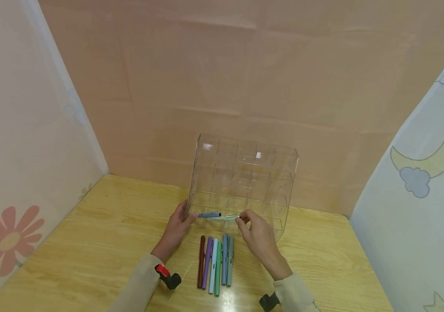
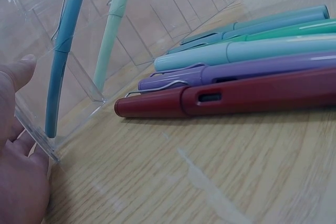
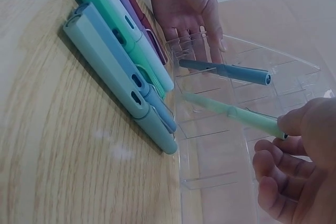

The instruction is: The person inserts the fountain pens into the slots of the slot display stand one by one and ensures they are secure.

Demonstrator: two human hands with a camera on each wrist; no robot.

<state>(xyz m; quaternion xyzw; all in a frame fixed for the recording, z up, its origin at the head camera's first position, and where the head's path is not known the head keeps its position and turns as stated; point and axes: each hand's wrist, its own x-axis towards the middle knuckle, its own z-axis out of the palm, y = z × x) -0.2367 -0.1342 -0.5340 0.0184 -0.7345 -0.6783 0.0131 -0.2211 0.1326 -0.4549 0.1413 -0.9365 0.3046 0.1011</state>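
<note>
A clear plastic rack (image 1: 251,163) with rows of compartments stands on the table, leaning back. My left hand (image 1: 175,229) grips its lower left edge, thumb at the front and fingers behind. A blue pen (image 2: 62,56) sits tilted in the bottom row's leftmost compartment, near the left thumb. Between thumb and index finger, my right hand (image 1: 260,234) pinches the top end of a pale green pen (image 3: 231,110). The far end of that pen reaches into the compartment beside the blue pen. The other right fingers are loosely curled below it.
In front of the rack lie several capped pens side by side: dark red (image 1: 201,262), purple (image 1: 207,263), light blue (image 1: 213,266), green (image 1: 218,268), blue (image 1: 225,260) and grey-green (image 1: 230,261). Fabric walls (image 1: 222,86) enclose the wooden table (image 1: 315,255) behind and at both sides.
</note>
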